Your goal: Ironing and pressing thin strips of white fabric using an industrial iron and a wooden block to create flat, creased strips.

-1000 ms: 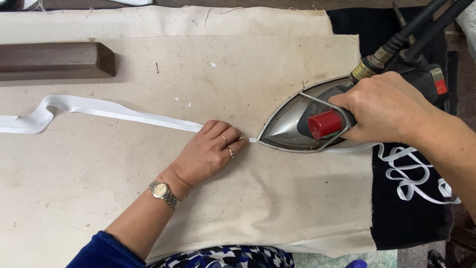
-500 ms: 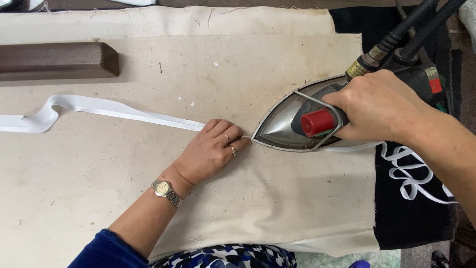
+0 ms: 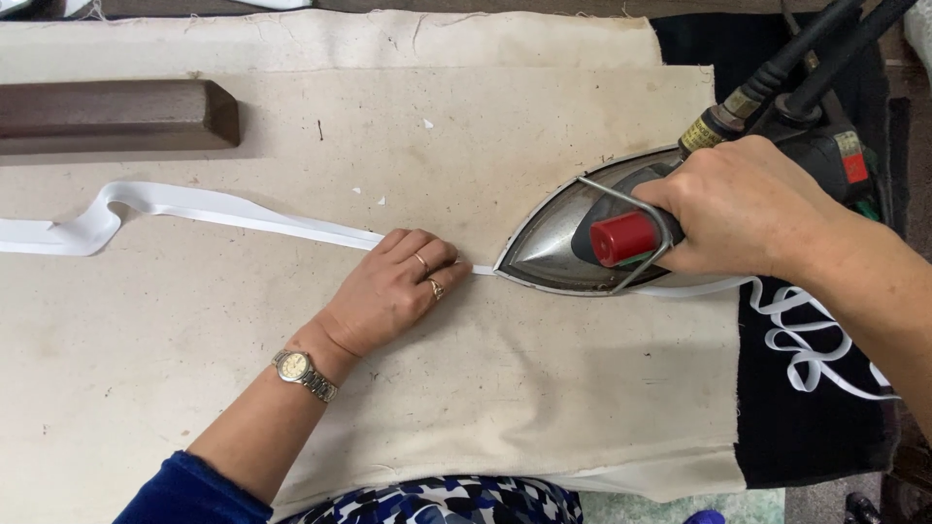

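A white ribbon point(image 3: 223, 209) crosses a beige, brown-stained cloth point(image 3: 408, 408) on the table. The iron point(image 3: 582, 238) is silver steel with a red knob point(image 3: 621, 239) — black at its back. At upper left lies a dark brown wooden block point(image 3: 116, 114). The sleeve point(image 3: 194, 490) is deep blue — beside it, a blue, black and white patterned fabric point(image 3: 456, 500).

Left hand point(image 3: 393, 291) on tape point(image 3: 223, 209) left of iron point(image 3: 573, 238), right hand point(image 3: 738, 209) on iron, block point(image 3: 116, 114) far left, all on cloth point(image 3: 485, 388)
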